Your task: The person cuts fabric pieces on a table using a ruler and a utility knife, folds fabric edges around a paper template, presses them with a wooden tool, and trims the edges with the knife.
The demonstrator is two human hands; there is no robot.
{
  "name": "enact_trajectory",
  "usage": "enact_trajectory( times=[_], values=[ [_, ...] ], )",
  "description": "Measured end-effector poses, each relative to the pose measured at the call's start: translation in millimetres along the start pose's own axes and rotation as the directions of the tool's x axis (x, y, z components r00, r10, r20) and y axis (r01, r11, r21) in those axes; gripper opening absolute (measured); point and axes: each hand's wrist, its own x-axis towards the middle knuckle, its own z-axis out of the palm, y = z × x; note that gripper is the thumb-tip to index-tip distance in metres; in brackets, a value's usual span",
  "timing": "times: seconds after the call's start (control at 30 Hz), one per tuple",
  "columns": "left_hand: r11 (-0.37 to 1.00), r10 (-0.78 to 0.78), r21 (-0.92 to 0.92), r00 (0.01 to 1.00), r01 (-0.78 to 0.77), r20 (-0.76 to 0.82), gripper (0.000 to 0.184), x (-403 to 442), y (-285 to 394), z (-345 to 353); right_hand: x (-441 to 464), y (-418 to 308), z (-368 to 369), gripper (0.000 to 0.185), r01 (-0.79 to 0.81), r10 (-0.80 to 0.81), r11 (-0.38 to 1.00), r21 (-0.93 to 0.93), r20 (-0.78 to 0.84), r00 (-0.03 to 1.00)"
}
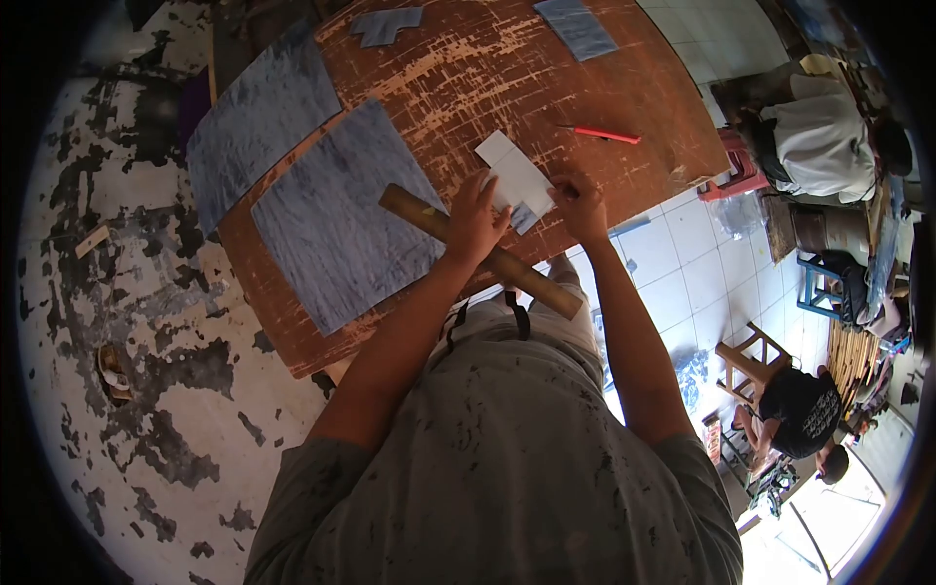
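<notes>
A white rectangular card (pixel 520 175) lies on the brown work board, with a small piece of blue-grey marbled sheet (pixel 524 218) at its near end. My left hand (pixel 474 222) rests at the card's left edge, fingers stretched and thumb apart. At the opposite edge, my right hand (pixel 581 203) has its fingers bent together in a pinch on the card. Under my left wrist passes a flat wooden strip (pixel 414 209), which sticks out over the board's near edge. A red cutter knife (pixel 606 135) lies beyond my right hand.
Large blue-grey marbled sheets (pixel 351 214) cover the left of the scratched board (pixel 468 78); smaller cut pieces (pixel 577 27) lie at the far side. To the right are a wooden stool (pixel 753 363), a blue stool (pixel 817 285) and two other people. A wall with peeling paint (pixel 146 322) stands left.
</notes>
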Motion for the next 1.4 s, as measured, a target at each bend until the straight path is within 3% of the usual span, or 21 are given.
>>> enact_trajectory(
  times=[0.17, 0.3, 1.4],
  values=[
    [1.000, -0.003, 0.009, 1.000, 0.003, 0.019, 0.060, -0.8, 0.7, -1.1, -9.3, -1.4, 2.2, 0.028, -0.024, 0.028, 0.997, 0.080, -0.053, 0.998],
    [1.000, -0.004, 0.013, 0.999, 0.003, 0.036, 0.063, -0.4, 2.0, -2.5, -18.2, -6.9, 0.6, 0.029, 0.032, -0.028, 0.999, 0.038, -0.085, 0.996],
    [0.998, -0.059, 0.013, 0.997, 0.058, 0.057, 0.068, -3.7, 3.9, 1.4, -18.2, -9.1, -7.5, 0.028, -0.052, 0.053, 0.997, 0.059, -0.015, 0.998]
  ],
)
